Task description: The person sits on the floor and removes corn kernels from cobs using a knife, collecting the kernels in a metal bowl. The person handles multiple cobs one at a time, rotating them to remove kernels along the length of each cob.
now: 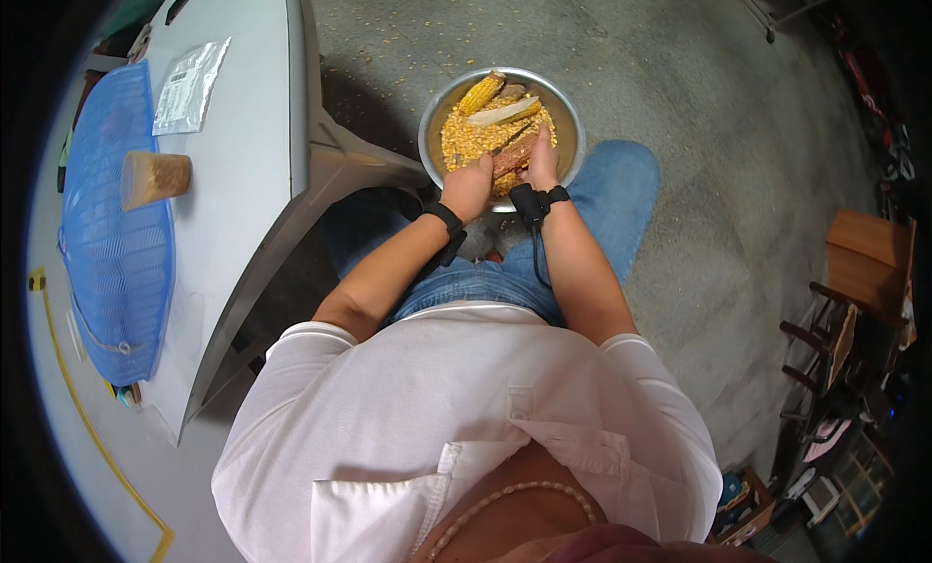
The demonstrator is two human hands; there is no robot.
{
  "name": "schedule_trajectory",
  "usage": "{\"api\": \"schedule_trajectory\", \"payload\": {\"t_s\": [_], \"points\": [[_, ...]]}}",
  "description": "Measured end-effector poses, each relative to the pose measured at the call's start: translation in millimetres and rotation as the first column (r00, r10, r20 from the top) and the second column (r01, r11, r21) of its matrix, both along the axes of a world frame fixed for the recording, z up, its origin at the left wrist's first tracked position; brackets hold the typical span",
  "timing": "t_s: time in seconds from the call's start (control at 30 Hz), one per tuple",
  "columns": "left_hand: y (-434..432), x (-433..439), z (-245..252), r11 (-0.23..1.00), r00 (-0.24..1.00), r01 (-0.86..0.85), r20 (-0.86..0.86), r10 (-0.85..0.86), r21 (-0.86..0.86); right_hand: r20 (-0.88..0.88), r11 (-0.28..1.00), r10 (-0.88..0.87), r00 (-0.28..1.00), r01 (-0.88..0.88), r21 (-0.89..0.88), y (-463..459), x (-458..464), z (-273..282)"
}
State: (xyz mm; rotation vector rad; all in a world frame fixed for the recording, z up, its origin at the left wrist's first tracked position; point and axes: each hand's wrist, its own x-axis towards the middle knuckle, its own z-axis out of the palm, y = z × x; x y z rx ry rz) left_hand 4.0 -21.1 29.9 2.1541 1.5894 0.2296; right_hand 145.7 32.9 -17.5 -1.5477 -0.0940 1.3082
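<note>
A metal basin (pixel 577 119) sits before me, holding loose yellow corn kernels (pixel 466 137). Over it, my left hand (pixel 468 188) grips the near end of a reddish, mostly stripped corn cob (pixel 515 155). My right hand (pixel 542 162) closes around the cob's other end, thumb pointing away from me. A thin dark strip (pixel 513 138) lies along the cob's far side; what it is I cannot tell. Two ears still bear kernels: a yellow ear of corn (pixel 480 93) and one partly covered by a pale husk (pixel 502 114). Black straps circle both wrists.
At left stands a white table (pixel 247 126) with a blue mesh cover (pixel 120 235), a plastic cup of brown contents (pixel 156 178) and a silver packet (pixel 191 86). Kernels are scattered over the grey floor (pixel 451 17). Wooden furniture (pixel 866 264) stands far right.
</note>
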Motion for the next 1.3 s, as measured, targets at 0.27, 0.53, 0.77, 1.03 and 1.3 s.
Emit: {"api": "schedule_trajectory", "payload": {"t_s": [0.27, 0.53, 0.77, 1.03, 1.3], "points": [[-3, 1, 9, 0.996, 0.982, 0.001, 0.191, 0.015, -0.084, 0.623, 0.937, 0.32, 0.713, -0.335, -0.099, -3, 8, 18], [-7, 7, 24, 0.511, 0.538, 0.043, 0.451, 0.712, -0.858, 0.806, 0.883, 0.217, 0.551, -0.463, 0.078, -3, 7, 7], [21, -1, -18, 0.689, 0.621, -0.075, 0.507, 0.597, -0.72, 0.516, 0.879, 0.411, 0.751, -0.476, -0.007, -6, 2, -4], [17, -1, -24, 0.388, 0.569, 0.142, 0.396, 0.721, -0.911, 0.68, 0.797, 0.474, 0.559, -0.601, -0.062, -23, -1, -7], [10, 0, -29, 0.593, 0.63, -0.086, 0.417, 0.655, -0.801, 0.648, 0.891, 0.443, 0.62, -0.383, -0.243, -20, 19, -33]]}}
